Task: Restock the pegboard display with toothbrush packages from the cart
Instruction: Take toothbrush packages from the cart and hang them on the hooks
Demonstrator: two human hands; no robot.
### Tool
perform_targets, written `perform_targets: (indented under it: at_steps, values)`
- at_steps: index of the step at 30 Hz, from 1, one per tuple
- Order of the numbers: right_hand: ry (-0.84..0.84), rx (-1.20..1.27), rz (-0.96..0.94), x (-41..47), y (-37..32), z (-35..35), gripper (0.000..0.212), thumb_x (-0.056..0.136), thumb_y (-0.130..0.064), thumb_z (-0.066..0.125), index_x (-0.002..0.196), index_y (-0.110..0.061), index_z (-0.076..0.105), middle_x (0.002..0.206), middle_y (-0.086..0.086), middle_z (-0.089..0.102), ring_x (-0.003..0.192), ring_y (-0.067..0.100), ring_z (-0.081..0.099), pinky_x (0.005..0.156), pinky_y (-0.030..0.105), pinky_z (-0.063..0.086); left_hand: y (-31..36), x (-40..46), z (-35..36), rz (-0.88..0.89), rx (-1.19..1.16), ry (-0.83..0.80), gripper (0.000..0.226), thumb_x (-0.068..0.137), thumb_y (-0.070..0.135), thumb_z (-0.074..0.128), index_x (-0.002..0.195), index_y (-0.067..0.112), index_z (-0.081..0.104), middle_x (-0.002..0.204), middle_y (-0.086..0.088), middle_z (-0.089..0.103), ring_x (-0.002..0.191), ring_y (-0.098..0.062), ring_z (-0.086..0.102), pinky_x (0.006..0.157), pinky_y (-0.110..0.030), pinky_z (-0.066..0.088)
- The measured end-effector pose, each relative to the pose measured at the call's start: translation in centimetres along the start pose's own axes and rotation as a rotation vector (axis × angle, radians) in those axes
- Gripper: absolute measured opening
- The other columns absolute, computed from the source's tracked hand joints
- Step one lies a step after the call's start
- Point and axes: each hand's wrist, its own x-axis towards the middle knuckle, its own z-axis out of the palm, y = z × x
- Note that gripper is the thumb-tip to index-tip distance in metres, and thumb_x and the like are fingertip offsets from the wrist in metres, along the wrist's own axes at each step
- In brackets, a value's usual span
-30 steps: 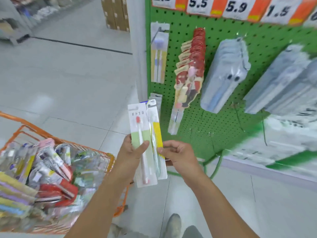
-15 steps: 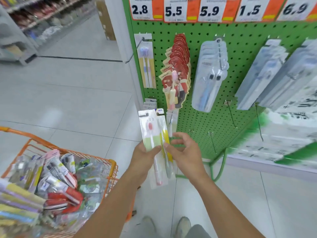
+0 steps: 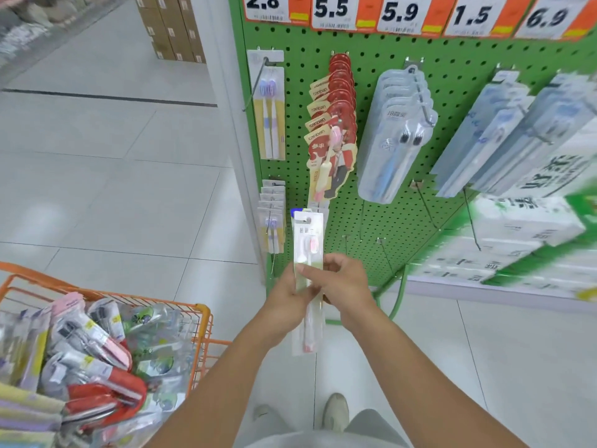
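Observation:
Both hands hold toothbrush packages [image 3: 308, 240] upright in front of the green pegboard [image 3: 381, 221]. My left hand [image 3: 287, 295] grips them from the left, thumb across the front card. My right hand [image 3: 345, 282] grips them from the right, fingers curled behind. The front card is white and pale green with pink brush heads; a second pack is stacked behind it. An orange cart [image 3: 200, 313] at the lower left is full of several mixed toothbrush packs [image 3: 97, 357]. Bare hooks [image 3: 382, 250] stick out of the board just right of my hands.
Pegboard rows hold purple-brush packs [image 3: 270, 114], red cartoon packs [image 3: 332, 124] and clear blister packs [image 3: 397, 137]. Price tags [image 3: 400, 11] run along the top. Green-and-white boxes [image 3: 523, 234] are stacked at the right. Grey tiled floor [image 3: 113, 176] lies at the left; my shoes [image 3: 336, 412] are below.
The two fanned packs have been brought together into one stack. My hands moved closer to the lower pegboard, and the view came nearer to the display.

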Motion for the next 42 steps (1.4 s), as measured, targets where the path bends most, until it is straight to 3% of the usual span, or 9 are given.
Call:
perform_targets:
  at_steps: [4, 9, 12, 15, 19, 25, 29, 35, 42]
  values:
    - [-0.029, 0.011, 0.117, 1.0, 0.4, 0.1, 0.027, 0.080, -0.021, 0.085, 0.082, -0.009, 0.061, 0.076, 0.006, 0.063, 0.066, 0.021, 0.062, 0.069, 0.045, 0.060, -1.3, 0.5, -2.1, -0.038, -0.063, -0.028, 0.054, 0.091, 0.028, 0.072, 0.138, 0.035, 0.047, 0.137, 0.013, 0.061, 0.131, -0.007, 0.053, 0.111, -0.039, 0.043]
    - [-0.098, 0.161, 0.208, 1.5, 2.0, -0.1, 0.017, 0.094, -0.014, 0.070, 0.110, -0.007, 0.070, 0.098, 0.011, 0.077, 0.078, 0.024, 0.073, 0.065, 0.037, 0.061, -2.5, 0.4, -4.3, -0.209, -0.414, 0.047, 0.030, 0.103, 0.024, 0.055, 0.132, 0.022, 0.058, 0.123, -0.005, 0.071, 0.114, -0.026, 0.068, 0.100, -0.051, 0.052]
    - [-0.072, 0.116, 0.197, 2.5, 3.0, -0.6, 0.015, 0.096, -0.015, 0.067, 0.111, -0.013, 0.071, 0.099, 0.006, 0.077, 0.083, 0.021, 0.074, 0.066, 0.034, 0.059, -3.5, 0.7, -5.3, -0.220, -0.364, 0.273, 0.021, 0.104, 0.013, 0.051, 0.122, 0.008, 0.061, 0.097, -0.012, 0.076, 0.080, -0.017, 0.075, 0.072, -0.030, 0.061]
    - [-0.028, 0.013, 0.202, 5.4, 4.0, -1.0, 0.011, 0.099, -0.017, 0.064, 0.108, -0.018, 0.071, 0.103, 0.001, 0.075, 0.093, 0.020, 0.071, 0.070, 0.031, 0.057, -4.0, 0.9, -6.6, -0.204, -0.224, 0.388, 0.013, 0.101, 0.011, 0.056, 0.099, 0.018, 0.065, 0.073, 0.008, 0.073, 0.058, 0.004, 0.066, 0.053, -0.010, 0.049]
    - [-0.095, -0.140, 0.174, 10.1, 5.0, -0.4, 0.011, 0.099, -0.019, 0.064, 0.108, -0.018, 0.070, 0.101, -0.003, 0.071, 0.085, 0.012, 0.062, 0.089, 0.036, 0.054, -4.1, 1.5, -7.7, -0.211, -0.136, 0.381, 0.008, 0.098, 0.020, 0.063, 0.097, 0.017, 0.071, 0.085, -0.012, 0.071, 0.072, -0.019, 0.063, 0.065, -0.027, 0.051]
    - [-0.186, -0.210, 0.139, 13.6, 7.0, 0.3, 0.010, 0.097, -0.019, 0.067, 0.106, -0.020, 0.069, 0.101, -0.002, 0.071, 0.101, 0.024, 0.067, 0.100, 0.043, 0.054, -3.1, 2.5, -7.2, -0.214, -0.096, 0.356, 0.011, 0.099, 0.021, 0.062, 0.105, 0.017, 0.069, 0.098, -0.011, 0.075, 0.082, -0.020, 0.067, 0.077, -0.034, 0.052]
    - [-0.196, -0.163, 0.081, 13.9, 7.5, -0.3, 0.011, 0.097, -0.017, 0.067, 0.107, -0.021, 0.071, 0.091, -0.011, 0.071, 0.085, 0.009, 0.065, 0.081, 0.025, 0.052, -2.3, 3.3, -6.7, -0.216, -0.086, 0.361, 0.009, 0.098, 0.024, 0.063, 0.104, 0.020, 0.068, 0.094, -0.003, 0.077, 0.085, -0.023, 0.072, 0.079, -0.038, 0.057]
    - [-0.212, -0.092, 0.052, 14.4, 8.0, -1.0, 0.013, 0.097, -0.017, 0.066, 0.102, -0.026, 0.074, 0.101, -0.006, 0.077, 0.090, 0.012, 0.067, 0.085, 0.029, 0.052, -1.7, 4.0, -6.1, -0.208, -0.093, 0.366, 0.010, 0.100, 0.023, 0.060, 0.105, 0.018, 0.067, 0.092, -0.001, 0.076, 0.082, -0.019, 0.071, 0.070, -0.029, 0.054]
    - [-0.227, -0.105, 0.014, 14.7, 8.1, -1.4, 0.014, 0.098, -0.018, 0.065, 0.106, -0.026, 0.073, 0.098, -0.008, 0.076, 0.082, 0.007, 0.063, 0.077, 0.023, 0.049, -1.8, 4.5, -5.6, -0.228, -0.083, 0.366, 0.012, 0.099, 0.026, 0.061, 0.109, 0.021, 0.067, 0.100, -0.001, 0.077, 0.095, -0.027, 0.073, 0.089, -0.047, 0.058]
